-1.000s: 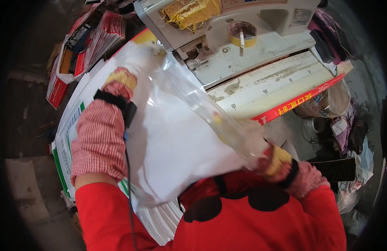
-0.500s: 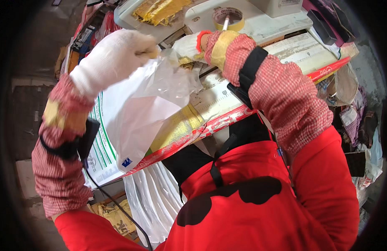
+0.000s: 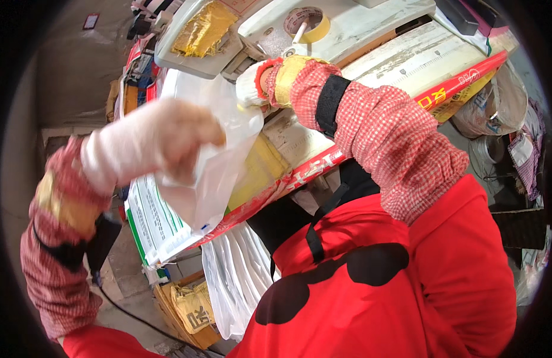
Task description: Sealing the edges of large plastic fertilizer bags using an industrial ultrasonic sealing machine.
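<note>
A translucent whitish plastic bag [image 3: 213,179] lies over the table's near edge, its lower end hanging loose. At its upper edge my right hand [image 3: 255,86], in a white glove with an orange-red cuff, is closed on the plastic; its fingertips are partly hidden. My left hand [image 3: 174,137], gloved in white, is over the left part of the bag with curled fingers. Motion blurs it, and whether it grips the plastic does not show. Beneath the bag, white sheets with green stripes and print [image 3: 156,224] stick out at the left.
A tape roll [image 3: 314,27] lies on a pale machine housing behind my right hand, beside a yellow taped patch [image 3: 204,30]. Red tape [image 3: 323,164] runs along the table edge. White plastic [image 3: 237,280] hangs below. A clear bag [image 3: 493,101] hangs at the right.
My left hand has come down and to the left, off the bag's upper edge. My right hand has shifted slightly left and down. The view has moved a little.
</note>
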The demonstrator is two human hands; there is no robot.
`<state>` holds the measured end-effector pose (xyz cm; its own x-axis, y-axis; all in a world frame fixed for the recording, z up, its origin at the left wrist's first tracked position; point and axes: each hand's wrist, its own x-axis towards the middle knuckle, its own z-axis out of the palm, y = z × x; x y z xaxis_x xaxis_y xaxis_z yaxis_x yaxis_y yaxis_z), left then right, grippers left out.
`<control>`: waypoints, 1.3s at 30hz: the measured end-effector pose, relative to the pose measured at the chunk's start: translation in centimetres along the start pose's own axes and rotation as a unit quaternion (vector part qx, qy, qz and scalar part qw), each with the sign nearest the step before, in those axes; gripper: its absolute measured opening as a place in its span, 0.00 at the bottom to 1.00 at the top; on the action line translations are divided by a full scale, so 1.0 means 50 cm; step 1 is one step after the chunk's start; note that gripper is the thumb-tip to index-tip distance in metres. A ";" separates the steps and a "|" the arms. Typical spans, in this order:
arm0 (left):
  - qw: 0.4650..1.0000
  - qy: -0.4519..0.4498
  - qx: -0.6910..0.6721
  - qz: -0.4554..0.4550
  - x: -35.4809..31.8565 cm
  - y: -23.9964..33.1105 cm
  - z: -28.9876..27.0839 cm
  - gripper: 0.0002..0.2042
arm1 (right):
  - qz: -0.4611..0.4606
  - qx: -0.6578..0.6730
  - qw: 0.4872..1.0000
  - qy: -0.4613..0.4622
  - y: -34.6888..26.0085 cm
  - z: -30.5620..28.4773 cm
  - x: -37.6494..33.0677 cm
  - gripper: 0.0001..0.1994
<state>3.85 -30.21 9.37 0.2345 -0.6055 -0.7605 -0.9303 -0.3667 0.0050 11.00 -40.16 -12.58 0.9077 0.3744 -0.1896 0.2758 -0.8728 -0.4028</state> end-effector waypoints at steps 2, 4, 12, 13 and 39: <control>0.964 -0.124 -0.152 -0.181 -0.015 -0.015 0.032 0.14 | -0.041 -0.126 0.990 0.042 -0.007 0.017 0.024 0.13; 0.924 -0.354 0.114 -0.093 -0.035 0.001 0.092 0.15 | -0.060 -0.090 0.989 0.099 -0.007 0.026 0.044 0.13; 0.945 -0.161 0.184 0.218 0.022 0.178 0.235 0.06 | 0.110 -0.121 0.955 0.247 -0.139 0.163 -0.065 0.08; 0.947 -0.140 0.165 0.237 0.038 0.177 0.234 0.07 | 0.169 -0.148 0.923 0.312 -0.160 0.195 -0.083 0.07; 0.888 -0.328 0.292 0.136 -0.029 0.144 0.123 0.03 | 0.073 -0.252 0.891 0.371 -0.143 0.220 -0.005 0.09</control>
<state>-4.92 -27.62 6.50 -0.0573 -0.0024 -0.9984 -0.9597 0.2757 0.0544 5.30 -30.57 -19.52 0.8533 0.0980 0.5122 0.0744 -0.9950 0.0664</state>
